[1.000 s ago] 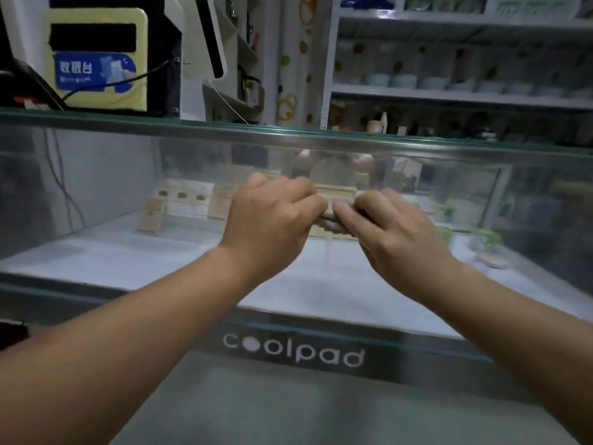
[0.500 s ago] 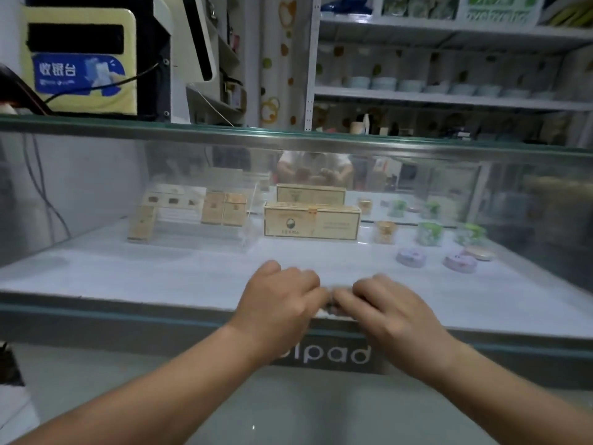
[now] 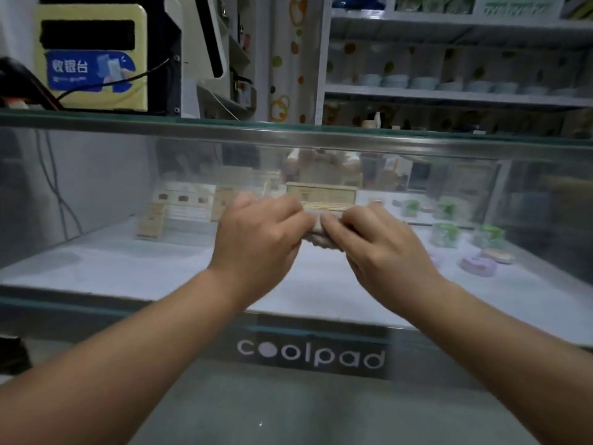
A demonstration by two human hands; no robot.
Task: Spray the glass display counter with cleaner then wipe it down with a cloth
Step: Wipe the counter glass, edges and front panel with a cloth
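Observation:
The glass display counter [image 3: 96,245] fills the view, with a "coolpad" strip along its lower front. My left hand [image 3: 256,242] and my right hand [image 3: 382,248] are side by side against the front glass, mid-height. Both grip a small bunched grey cloth [image 3: 316,236] between them, and only a bit of it shows between the fingers. No spray bottle is in view.
Inside the counter lie beige boxes [image 3: 321,195], small cartons [image 3: 150,223] at left and green and pink round tins [image 3: 478,264] at right. A yellow cashier device [image 3: 93,59] and cables stand on the counter top at left. White shelves [image 3: 449,94] rise behind.
Both hands with the cloth went down the front glass to the lower strip, then came back up to mid-height.

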